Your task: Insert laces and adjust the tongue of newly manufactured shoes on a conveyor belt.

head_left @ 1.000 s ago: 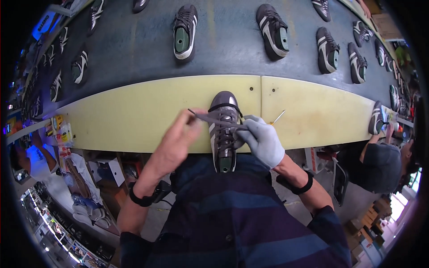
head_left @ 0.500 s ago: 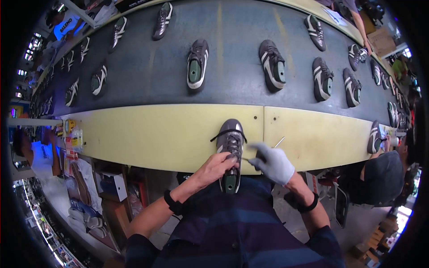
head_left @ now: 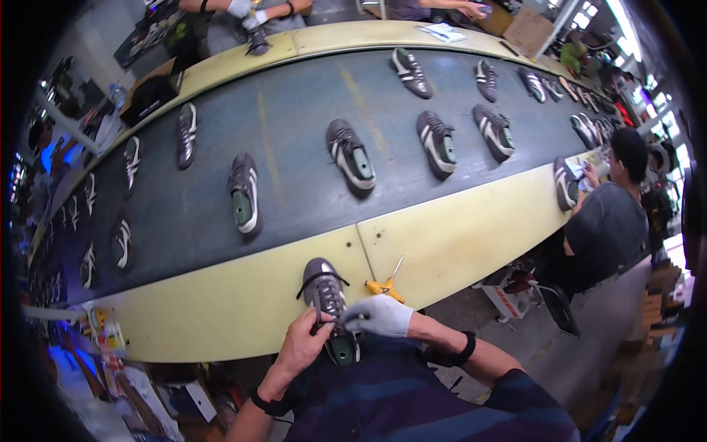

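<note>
A dark grey shoe (head_left: pixel 321 278) with pale side stripes lies on the near yellow ledge, its toe away from me. Its heel end, with a green insert (head_left: pixel 343 349) in the opening, reaches toward my body. One dark lace (head_left: pixel 324 280) lies across the toe. My bare left hand (head_left: pixel 300 344) is closed over the left of the lacing, pinching the shoelace between thumb and fingers. From the right, my gloved right hand (head_left: pixel 381 315) meets it, fingers drawn together at the lace; the fingertips are partly hidden. A yellow-handled tool (head_left: pixel 385 289) with a thin metal shaft rests just beyond that glove.
Several similar shoes, such as one striped shoe (head_left: pixel 243 195), stand on the dark conveyor belt (head_left: pixel 287 103) beyond the ledge (head_left: pixel 199 306). At the right sits a co-worker (head_left: pixel 607 221) beside another shoe (head_left: pixel 565 184). Across the belt, a gloved person (head_left: pixel 254 18) handles a shoe.
The view has turned toward the right. My right hand has come in from the shoe's right side to the lacing, close to my left fingers. The tool's yellow handle now shows.
</note>
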Demonstrator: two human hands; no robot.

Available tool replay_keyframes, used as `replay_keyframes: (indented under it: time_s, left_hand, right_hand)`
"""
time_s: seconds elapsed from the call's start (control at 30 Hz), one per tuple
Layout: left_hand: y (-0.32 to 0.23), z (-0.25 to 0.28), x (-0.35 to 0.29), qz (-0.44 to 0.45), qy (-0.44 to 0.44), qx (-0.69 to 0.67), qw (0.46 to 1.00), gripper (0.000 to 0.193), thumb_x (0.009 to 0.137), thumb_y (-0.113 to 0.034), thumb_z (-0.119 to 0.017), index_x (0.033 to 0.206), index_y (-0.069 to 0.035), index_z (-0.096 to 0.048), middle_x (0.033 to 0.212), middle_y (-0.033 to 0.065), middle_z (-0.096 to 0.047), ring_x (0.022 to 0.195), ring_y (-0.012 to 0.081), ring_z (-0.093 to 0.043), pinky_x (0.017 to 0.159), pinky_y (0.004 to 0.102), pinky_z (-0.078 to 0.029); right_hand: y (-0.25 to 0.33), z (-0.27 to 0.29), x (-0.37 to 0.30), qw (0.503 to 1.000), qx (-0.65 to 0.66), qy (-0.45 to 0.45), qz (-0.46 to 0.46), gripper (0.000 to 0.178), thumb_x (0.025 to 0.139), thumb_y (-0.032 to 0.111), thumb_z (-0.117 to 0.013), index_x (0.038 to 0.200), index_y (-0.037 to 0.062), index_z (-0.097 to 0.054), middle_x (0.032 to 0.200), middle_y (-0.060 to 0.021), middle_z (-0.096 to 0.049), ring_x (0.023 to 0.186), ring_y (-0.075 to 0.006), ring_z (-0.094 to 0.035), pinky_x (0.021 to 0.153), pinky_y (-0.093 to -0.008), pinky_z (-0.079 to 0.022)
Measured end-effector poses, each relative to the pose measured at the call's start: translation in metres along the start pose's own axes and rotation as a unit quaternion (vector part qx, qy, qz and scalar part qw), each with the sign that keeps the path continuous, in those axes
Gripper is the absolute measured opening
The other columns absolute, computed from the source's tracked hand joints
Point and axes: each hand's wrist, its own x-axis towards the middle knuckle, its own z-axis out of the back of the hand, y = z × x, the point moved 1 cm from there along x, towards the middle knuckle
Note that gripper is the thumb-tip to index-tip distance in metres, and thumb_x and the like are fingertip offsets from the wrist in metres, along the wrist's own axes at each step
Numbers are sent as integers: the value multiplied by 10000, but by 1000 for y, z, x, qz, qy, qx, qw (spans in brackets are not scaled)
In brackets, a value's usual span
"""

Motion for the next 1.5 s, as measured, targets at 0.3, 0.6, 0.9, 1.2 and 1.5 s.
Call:
replay_keyframes:
  time_s: [0.3, 0.6, 0.9, 1.2, 1.5]
  left_hand:
    - [-22, -6, 1, -291, -150, 425, 844, 178, 770, -57, -744, 875, -46, -601, 848, 111, -552, 810, 298, -578, 791, 447, -436]
    - [1, 6, 0, -116, -186, 194, 956, 269, 1025, -152, -564, 823, 11, -634, 755, 157, -610, 648, 315, -594, 633, 438, -464]
    - [6, 32, -12, 111, -139, -547, 818, 535, 1075, -352, -444, 635, -69, -557, 723, 176, -671, 572, 288, -607, 646, 433, -518]
    - [17, 9, -5, -7, -12, 220, 975, 318, 929, -258, -634, 709, -30, -664, 601, 118, -626, 533, 263, -622, 575, 392, -513]
    - [36, -1, -2, 18, -121, 313, 942, 265, 968, -275, -653, 880, -87, -818, 589, 87, -652, 551, 272, -663, 534, 394, -484]
  right_hand:
    - [-21, -28, 36, 967, 249, 42, -28, 305, 960, 163, -629, 1225, 32, -704, 1097, -123, -750, 1051, -219, -700, 959, -361, -535]
    - [5, -13, 33, 971, 190, -136, 61, 170, 921, 136, -664, 1056, 33, -669, 944, -80, -724, 855, -193, -700, 826, -337, -562]
    - [-52, -1, 17, 963, 256, -32, -82, 159, 866, 127, -655, 1012, 72, -685, 775, 18, -599, 594, -66, -486, 499, -252, -390]
    - [-116, -13, -8, 975, 203, -40, -78, 160, 887, 144, -663, 1011, 65, -728, 755, 28, -621, 621, -63, -540, 552, -246, -439]
    - [-64, -10, -24, 918, 370, 117, -83, 227, 956, 198, -684, 1095, 30, -748, 796, 11, -639, 684, -86, -564, 628, -256, -455]
